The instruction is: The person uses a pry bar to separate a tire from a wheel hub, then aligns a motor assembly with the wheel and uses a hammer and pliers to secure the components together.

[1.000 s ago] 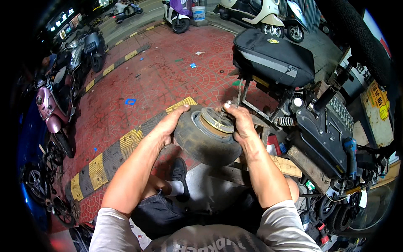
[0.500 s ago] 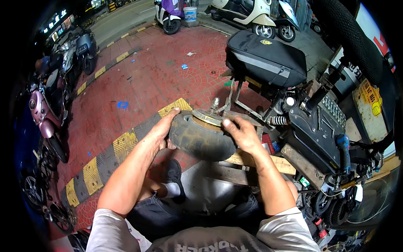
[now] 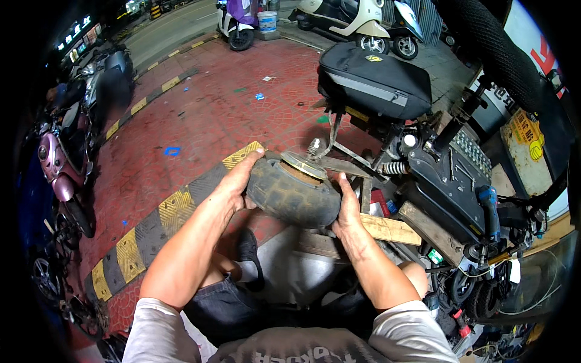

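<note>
Both hands clasp a small wheel (image 3: 295, 192) held over the knees, next to the scooter (image 3: 448, 181): the left hand (image 3: 241, 178) lies spread flat against its left side and the right hand (image 3: 348, 209) cups its right side, thumb up. The right fingers disappear behind the tyre, so their grip is hidden. The metal hub (image 3: 304, 165) shows only edge-on, and the scooter's parts beyond it are a tangle hard to sort out.

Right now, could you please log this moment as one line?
left hand: grips small wheel | right hand: grips wheel | beside: scooter frame
</note>
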Demonstrator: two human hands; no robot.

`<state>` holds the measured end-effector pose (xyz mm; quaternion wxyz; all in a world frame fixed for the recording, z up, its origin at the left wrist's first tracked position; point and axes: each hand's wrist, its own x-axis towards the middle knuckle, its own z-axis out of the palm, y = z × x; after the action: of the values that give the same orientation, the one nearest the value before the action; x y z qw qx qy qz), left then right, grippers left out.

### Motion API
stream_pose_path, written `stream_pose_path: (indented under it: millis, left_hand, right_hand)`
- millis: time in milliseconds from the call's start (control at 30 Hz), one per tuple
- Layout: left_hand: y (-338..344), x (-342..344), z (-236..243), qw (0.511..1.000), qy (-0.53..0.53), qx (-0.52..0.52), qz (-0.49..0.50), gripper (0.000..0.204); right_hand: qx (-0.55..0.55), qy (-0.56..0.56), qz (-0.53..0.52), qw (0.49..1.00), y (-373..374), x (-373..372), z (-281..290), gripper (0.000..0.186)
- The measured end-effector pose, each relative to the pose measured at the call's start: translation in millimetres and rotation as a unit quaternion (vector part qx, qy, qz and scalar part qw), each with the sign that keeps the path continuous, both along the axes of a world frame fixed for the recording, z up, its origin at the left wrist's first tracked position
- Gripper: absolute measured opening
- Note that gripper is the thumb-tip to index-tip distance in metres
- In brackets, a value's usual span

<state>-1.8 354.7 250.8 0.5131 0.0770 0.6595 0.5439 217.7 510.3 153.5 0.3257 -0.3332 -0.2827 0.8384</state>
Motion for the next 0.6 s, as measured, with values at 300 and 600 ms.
stream_pose_path:
  millis: [300,600]
  left_hand:
    - [17,51,-5,0.991,-0.077,0.099,0.040,0.067]
    - [77,60,-101,0.996,-0.033,0.077,-0.043,0.069]
  right_hand:
    - [0.080,-0.005,-0.034,0.996,56,33,43,0.051]
    - [0.239,-0.060,-0.082,0.966,104,84,24,0.050]
